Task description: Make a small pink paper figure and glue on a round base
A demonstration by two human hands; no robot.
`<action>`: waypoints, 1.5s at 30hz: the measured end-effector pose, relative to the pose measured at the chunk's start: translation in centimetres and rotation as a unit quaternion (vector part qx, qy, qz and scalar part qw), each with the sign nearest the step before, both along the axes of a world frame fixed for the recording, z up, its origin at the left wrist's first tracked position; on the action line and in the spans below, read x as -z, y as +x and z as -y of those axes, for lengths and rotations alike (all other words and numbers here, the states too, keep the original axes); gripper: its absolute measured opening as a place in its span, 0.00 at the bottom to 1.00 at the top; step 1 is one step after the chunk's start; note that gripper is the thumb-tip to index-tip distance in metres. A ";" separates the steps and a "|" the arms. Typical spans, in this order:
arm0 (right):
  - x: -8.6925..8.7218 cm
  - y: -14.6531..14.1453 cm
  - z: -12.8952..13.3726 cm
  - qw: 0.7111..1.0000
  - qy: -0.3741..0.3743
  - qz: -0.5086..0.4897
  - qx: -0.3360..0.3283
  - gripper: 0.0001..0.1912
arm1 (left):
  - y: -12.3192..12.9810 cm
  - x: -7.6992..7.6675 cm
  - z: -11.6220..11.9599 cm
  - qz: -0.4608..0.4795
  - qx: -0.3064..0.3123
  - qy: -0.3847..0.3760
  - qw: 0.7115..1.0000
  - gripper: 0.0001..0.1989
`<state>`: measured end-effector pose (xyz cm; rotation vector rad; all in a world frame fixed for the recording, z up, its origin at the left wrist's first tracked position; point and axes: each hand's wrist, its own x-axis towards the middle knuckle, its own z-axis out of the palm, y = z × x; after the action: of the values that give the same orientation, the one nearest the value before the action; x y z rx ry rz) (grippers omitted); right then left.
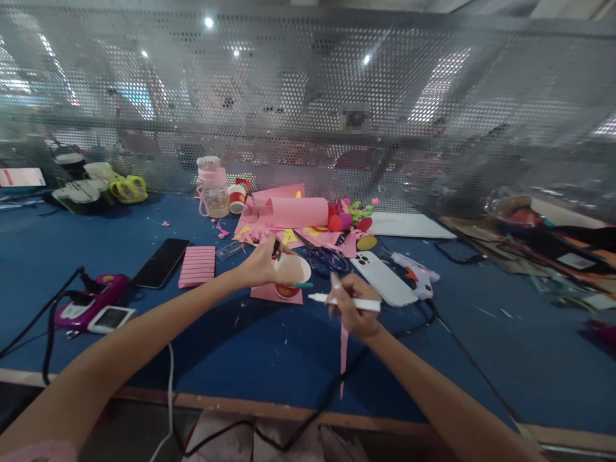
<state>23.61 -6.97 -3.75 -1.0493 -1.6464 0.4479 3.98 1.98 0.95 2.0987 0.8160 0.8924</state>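
The left fingers [276, 266] partly hide the cup [287, 292]; blurred shapes [291, 153] behind the perforated screen [298, 77] may be people; a purple object [604, 332] is cropped.

To your left, a purple power strip [99, 299] sits near a black phone [162, 263]. Ahead of you, a pink and clear bottle [214, 191] stands before the perforated metal screen [293, 90]; to your right lies a white phone [386, 280], cameras up.

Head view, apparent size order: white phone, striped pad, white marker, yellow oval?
1. White phone and striped pad: too alike to rank.
2. White marker, partly covered by right hand.
3. Yellow oval.
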 end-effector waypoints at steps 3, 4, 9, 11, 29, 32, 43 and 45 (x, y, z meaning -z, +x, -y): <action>-0.7 -1.6 0.1 0.991 0.092 0.093 0.014 0.19 | 0.2 0.4 -0.1 0.012 -0.001 0.012 1.000 0.31; -0.8 -2.0 0.1 0.986 0.109 0.125 0.014 0.21 | 0.2 0.5 -0.1 0.017 0.003 0.014 1.000 0.31; -0.4 -2.6 -0.5 0.981 0.088 0.170 -0.014 0.24 | 0.3 0.2 0.1 0.016 -0.004 0.004 1.000 0.31; -0.1 -2.3 -0.6 0.983 0.063 0.165 -0.044 0.26 | 0.3 0.1 0.1 0.007 -0.004 -0.003 1.000 0.32; -1.2 -1.7 -0.3 0.939 0.109 0.275 -0.177 0.14 | 0.4 1.2 -0.3 0.022 0.029 0.004 0.999 0.32; -0.7 -1.8 -0.5 0.926 0.150 0.296 -0.179 0.10 | 0.4 1.2 -0.3 0.026 0.024 0.012 0.999 0.32; -0.6 -2.7 -0.3 0.923 0.159 0.311 -0.160 0.08 | 0.4 1.2 -0.4 0.038 0.042 0.004 0.998 0.31; -0.8 -2.7 -0.3 0.924 0.161 0.307 -0.161 0.08 | 0.4 1.1 -0.3 0.032 0.037 0.004 0.999 0.31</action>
<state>20.94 -6.71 -3.00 -0.7013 -2.3759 0.0363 4.38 2.29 -0.20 2.0821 0.6984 0.9202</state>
